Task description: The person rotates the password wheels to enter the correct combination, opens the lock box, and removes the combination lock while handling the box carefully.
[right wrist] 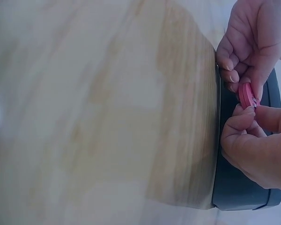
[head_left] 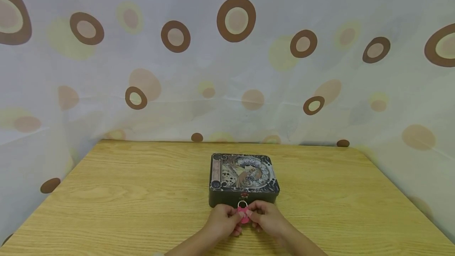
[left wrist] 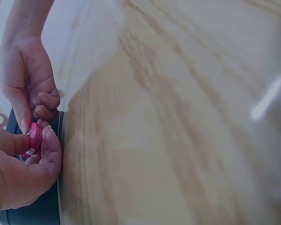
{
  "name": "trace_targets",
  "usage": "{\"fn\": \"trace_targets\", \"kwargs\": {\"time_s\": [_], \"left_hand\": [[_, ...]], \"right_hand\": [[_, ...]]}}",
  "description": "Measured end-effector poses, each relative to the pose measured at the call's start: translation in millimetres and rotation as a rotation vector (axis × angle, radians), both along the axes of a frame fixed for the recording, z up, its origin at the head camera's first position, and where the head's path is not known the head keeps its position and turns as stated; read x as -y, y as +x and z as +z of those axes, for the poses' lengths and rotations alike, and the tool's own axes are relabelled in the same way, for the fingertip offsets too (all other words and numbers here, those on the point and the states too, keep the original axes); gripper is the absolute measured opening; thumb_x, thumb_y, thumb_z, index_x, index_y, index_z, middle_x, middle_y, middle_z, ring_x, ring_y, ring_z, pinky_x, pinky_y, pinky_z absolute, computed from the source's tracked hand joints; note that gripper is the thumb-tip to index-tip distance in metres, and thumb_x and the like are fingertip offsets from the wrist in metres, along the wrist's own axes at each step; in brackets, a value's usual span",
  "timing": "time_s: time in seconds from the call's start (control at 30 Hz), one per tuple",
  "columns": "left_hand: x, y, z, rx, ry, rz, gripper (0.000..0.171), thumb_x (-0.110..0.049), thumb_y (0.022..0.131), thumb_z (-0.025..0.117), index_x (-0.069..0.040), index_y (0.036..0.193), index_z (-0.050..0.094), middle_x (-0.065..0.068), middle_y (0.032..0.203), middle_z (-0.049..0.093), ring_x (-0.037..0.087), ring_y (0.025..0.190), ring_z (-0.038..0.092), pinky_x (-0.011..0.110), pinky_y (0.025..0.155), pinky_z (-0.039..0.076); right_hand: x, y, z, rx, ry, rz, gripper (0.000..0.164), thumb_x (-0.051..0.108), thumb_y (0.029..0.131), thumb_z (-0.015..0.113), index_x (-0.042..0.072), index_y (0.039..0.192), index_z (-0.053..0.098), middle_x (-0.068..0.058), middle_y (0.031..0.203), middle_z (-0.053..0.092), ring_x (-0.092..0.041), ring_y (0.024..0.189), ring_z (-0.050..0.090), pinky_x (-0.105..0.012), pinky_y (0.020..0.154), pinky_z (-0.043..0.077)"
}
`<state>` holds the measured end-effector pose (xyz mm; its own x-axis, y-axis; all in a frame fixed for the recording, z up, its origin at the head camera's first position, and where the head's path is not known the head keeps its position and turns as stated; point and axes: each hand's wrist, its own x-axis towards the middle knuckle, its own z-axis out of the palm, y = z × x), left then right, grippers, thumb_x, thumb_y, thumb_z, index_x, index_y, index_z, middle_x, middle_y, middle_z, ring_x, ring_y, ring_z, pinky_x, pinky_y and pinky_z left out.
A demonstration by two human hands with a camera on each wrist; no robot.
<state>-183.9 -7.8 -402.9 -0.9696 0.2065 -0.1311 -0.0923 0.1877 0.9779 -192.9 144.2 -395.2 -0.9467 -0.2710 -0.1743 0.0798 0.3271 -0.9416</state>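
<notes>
A pink padlock (head_left: pixel 243 215) with a silvery shackle (head_left: pixel 243 204) hangs at the front of a dark box (head_left: pixel 245 181) with a printed lid. Its shackle reaches up to the small red-and-metal clasp (head_left: pixel 244 195) on the box's front; whether it is latched I cannot tell. From the left, my left hand (head_left: pixel 223 222) pinches the padlock between thumb and fingers. My right hand (head_left: pixel 267 219) pinches its other side, thumb on the front face. In the right wrist view, both hands meet around the pink padlock (right wrist: pixel 247 96), close against the box's dark side (right wrist: pixel 239 187).
The box stands on a wood-grain table (head_left: pixel 142 192), a little right of the middle. Behind and at both sides hangs a pale curtain (head_left: pixel 199 74) printed with brown and yellow circles. The table's far edge runs along the curtain's foot.
</notes>
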Motion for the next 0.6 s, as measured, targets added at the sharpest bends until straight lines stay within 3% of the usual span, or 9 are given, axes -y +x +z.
{"fn": "trace_targets", "kwargs": {"time_s": [0.6], "left_hand": [[5.1,0.3,-1.0,-0.030,0.010,-0.043,0.021,0.000,0.094,0.046,0.013,0.088,0.061,0.010,0.064,0.061,0.006,0.053,0.055,0.026,0.053,0.056]], "right_hand": [[1.6,-0.4,0.4,0.047,-0.006,-0.019,0.020,0.008,0.090,0.053,-0.010,0.096,0.056,0.003,0.065,0.049,-0.010,0.060,0.045,-0.020,0.052,0.038]]}}
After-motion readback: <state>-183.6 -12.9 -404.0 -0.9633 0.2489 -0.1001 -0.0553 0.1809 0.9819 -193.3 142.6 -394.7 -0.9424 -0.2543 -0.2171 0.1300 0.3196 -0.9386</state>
